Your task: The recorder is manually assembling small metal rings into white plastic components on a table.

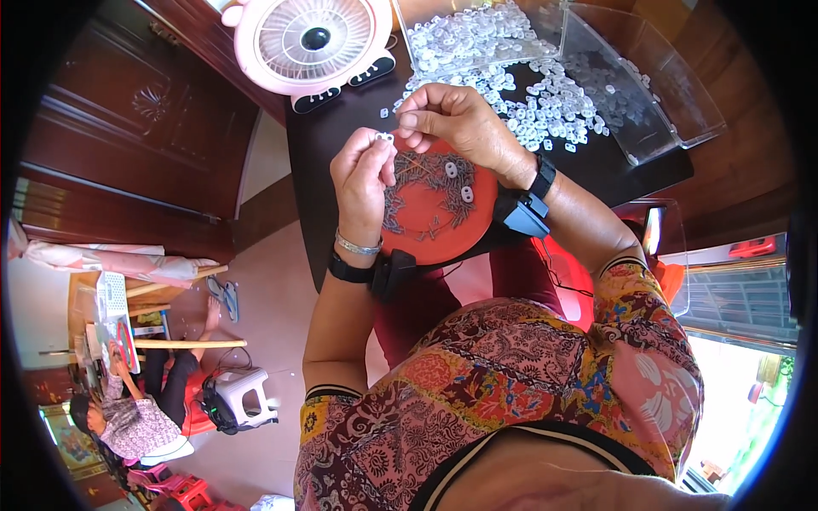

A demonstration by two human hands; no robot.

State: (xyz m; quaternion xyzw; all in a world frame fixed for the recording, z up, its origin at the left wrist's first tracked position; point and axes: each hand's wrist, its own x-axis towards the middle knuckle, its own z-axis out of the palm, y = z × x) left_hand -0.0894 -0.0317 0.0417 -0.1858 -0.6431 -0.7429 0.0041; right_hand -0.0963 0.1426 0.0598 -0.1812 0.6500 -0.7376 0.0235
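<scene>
My left hand (361,175) pinches a small clear plastic piece (384,136) between thumb and fingertips. My right hand (452,119) meets it from the right, its fingertips closed on something thin that I cannot make out. Both hands hover above a round red lid (443,230) that holds several thin dark metal pins (423,175) and a few clear pieces. Each wrist wears a black band with a dark device.
A heap of small clear plastic pieces (545,102) lies on the dark table (341,102), beside a clear plastic box (656,94). A pink desk fan (311,43) stands at the back left. A seated person (145,409) is far left on the floor near a white stool (243,396).
</scene>
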